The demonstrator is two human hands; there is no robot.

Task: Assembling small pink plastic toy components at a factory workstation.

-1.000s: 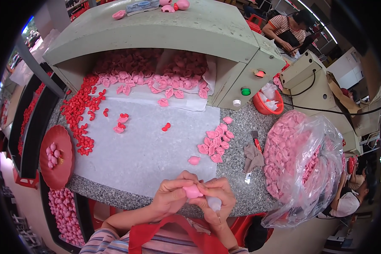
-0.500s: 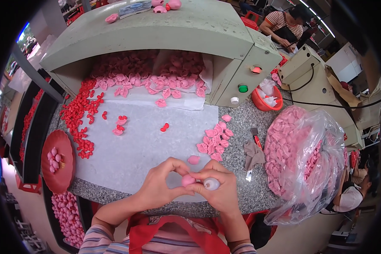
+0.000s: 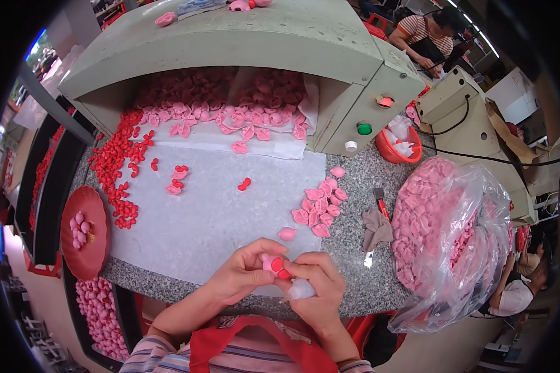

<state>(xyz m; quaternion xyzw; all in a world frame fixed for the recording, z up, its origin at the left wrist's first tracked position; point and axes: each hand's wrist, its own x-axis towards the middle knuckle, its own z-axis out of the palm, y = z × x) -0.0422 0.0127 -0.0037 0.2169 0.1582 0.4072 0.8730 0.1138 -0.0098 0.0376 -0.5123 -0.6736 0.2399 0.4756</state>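
Close to the table's front edge, my left hand (image 3: 239, 272) is closed on a rounded pink plastic piece (image 3: 268, 259). A small red double-lobed piece (image 3: 278, 267) lies against its side, under the fingertips of my right hand (image 3: 319, 285). Curled in that same right hand is a small translucent white squeeze pouch or bottle (image 3: 302, 288). Just beyond my hands, a single round pink piece (image 3: 287, 234) rests on the white sheet (image 3: 211, 230). Behind it is a cluster of hollow pink shells (image 3: 317, 208). The fingers partly hide where pink and red meet.
A grey-green machine (image 3: 230, 46) stands behind, pink shells inside its opening. Red pieces (image 3: 115, 171) are heaped at left, near a red dish (image 3: 84, 252). At right lie a brush (image 3: 381, 202), a grey cloth (image 3: 376, 229), a clear bag of shells (image 3: 448, 242) and a red basket (image 3: 397, 155).
The pink piece has been turned, and a red piece now shows against it. My right hand has rolled, tilting the white pouch downward. The whole view has shifted slightly.
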